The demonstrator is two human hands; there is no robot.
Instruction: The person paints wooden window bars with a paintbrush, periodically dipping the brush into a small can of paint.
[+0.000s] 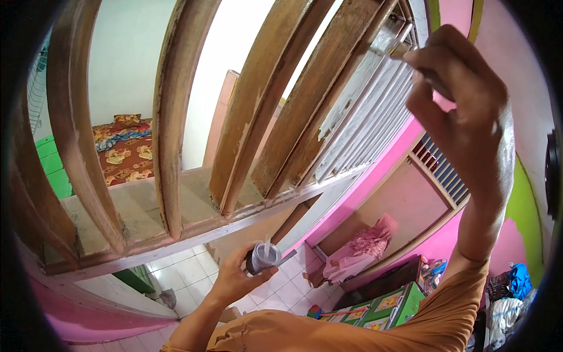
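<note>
My left hand (231, 278) is wrapped round a small cup (265, 257) of greyish paint, with a pale stick standing up in it. Raised at the upper right, my right hand (460, 88) pinches a paintbrush (399, 50). The bristle end is close to the upper part of the slats; whether it touches them I cannot tell. Grey-white paint coats the slats (375, 105) at the right end of the wooden screen. Further left, the wooden slats (234, 117) are bare brown, and one nearby has a ragged patch of pale paint along its edge.
A ledge (141, 205) runs under the slats. Behind them, a bed (126, 152) has a patterned red-brown cover. Below are a white tiled floor (187, 281), a pink dress (360, 252) hanging near a door (393, 199), a green drawer cabinet (381, 311) and piled bags (507, 311).
</note>
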